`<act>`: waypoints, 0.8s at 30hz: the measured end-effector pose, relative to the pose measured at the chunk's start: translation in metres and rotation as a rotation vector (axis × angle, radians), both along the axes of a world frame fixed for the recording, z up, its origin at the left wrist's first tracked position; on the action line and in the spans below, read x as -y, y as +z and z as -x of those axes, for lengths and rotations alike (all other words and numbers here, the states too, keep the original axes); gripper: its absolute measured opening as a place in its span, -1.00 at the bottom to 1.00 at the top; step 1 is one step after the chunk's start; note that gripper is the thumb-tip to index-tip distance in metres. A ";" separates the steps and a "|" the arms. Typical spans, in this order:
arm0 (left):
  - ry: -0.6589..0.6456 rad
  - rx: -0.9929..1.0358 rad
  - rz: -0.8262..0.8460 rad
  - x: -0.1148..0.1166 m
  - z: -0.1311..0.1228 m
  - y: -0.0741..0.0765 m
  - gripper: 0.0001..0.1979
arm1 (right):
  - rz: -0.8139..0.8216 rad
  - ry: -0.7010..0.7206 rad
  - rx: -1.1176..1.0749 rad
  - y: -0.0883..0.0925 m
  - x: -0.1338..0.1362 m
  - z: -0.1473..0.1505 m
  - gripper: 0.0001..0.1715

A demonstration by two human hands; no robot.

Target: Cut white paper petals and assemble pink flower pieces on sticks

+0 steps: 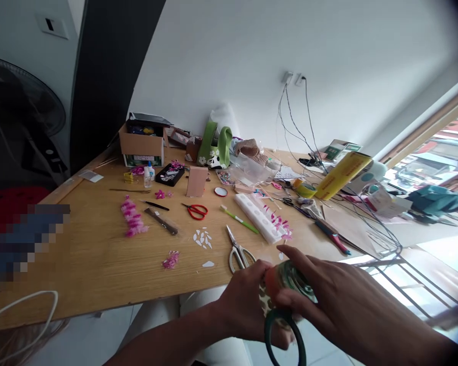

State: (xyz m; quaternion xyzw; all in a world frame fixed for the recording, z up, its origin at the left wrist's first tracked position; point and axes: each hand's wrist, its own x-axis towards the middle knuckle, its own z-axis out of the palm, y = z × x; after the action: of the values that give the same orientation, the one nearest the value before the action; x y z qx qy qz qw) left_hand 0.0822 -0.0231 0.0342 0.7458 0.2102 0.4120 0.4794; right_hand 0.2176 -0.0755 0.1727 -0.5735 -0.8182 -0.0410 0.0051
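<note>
Over the table's front edge my two hands are together around a bundle of what look like tape rolls. My left hand is closed on the bundle from the left, by a leopard-patterned roll. My right hand grips it from the right, its fingers around a clear greenish roll. A dark green ring-shaped tape roll hangs below. Just beyond my left hand, scissors with pale handles lie on the table. White petal-shaped cutouts and a small pink fuzzy bunch are left of them.
On the wooden table are red-handled scissors, a pink fuzzy strip, a green brush and a white foam block. A cardboard box and a green bag stand behind. Cables hang at right.
</note>
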 end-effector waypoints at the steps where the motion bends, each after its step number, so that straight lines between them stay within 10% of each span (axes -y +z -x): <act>1: 0.005 -0.036 0.004 0.000 0.001 0.000 -0.41 | 0.092 -0.063 0.016 0.000 0.000 0.003 -0.27; 5: 0.038 -0.090 0.064 0.003 0.000 -0.003 -0.36 | 0.247 -0.031 -0.097 0.004 -0.005 0.002 -0.50; 11: 0.066 -0.078 0.170 0.003 -0.002 -0.002 -0.33 | 0.435 0.167 -0.225 0.025 -0.012 -0.014 -0.12; 15: 0.097 -0.090 0.152 0.001 -0.002 0.003 -0.41 | 0.333 0.022 -0.080 0.027 -0.012 -0.004 0.14; 20: 0.086 -0.127 0.209 0.001 -0.003 0.003 -0.44 | 0.326 0.024 -0.094 0.017 -0.011 0.003 -0.30; 24: 0.062 -0.095 0.197 0.001 -0.004 0.003 -0.41 | 0.342 0.213 -0.088 0.019 -0.009 -0.012 -0.16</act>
State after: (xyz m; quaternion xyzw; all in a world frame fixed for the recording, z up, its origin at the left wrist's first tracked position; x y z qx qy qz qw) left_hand 0.0858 -0.0239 0.0374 0.7067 0.2952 0.3683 0.5271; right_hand 0.2298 -0.0670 0.1920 -0.4775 -0.8682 0.1243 -0.0525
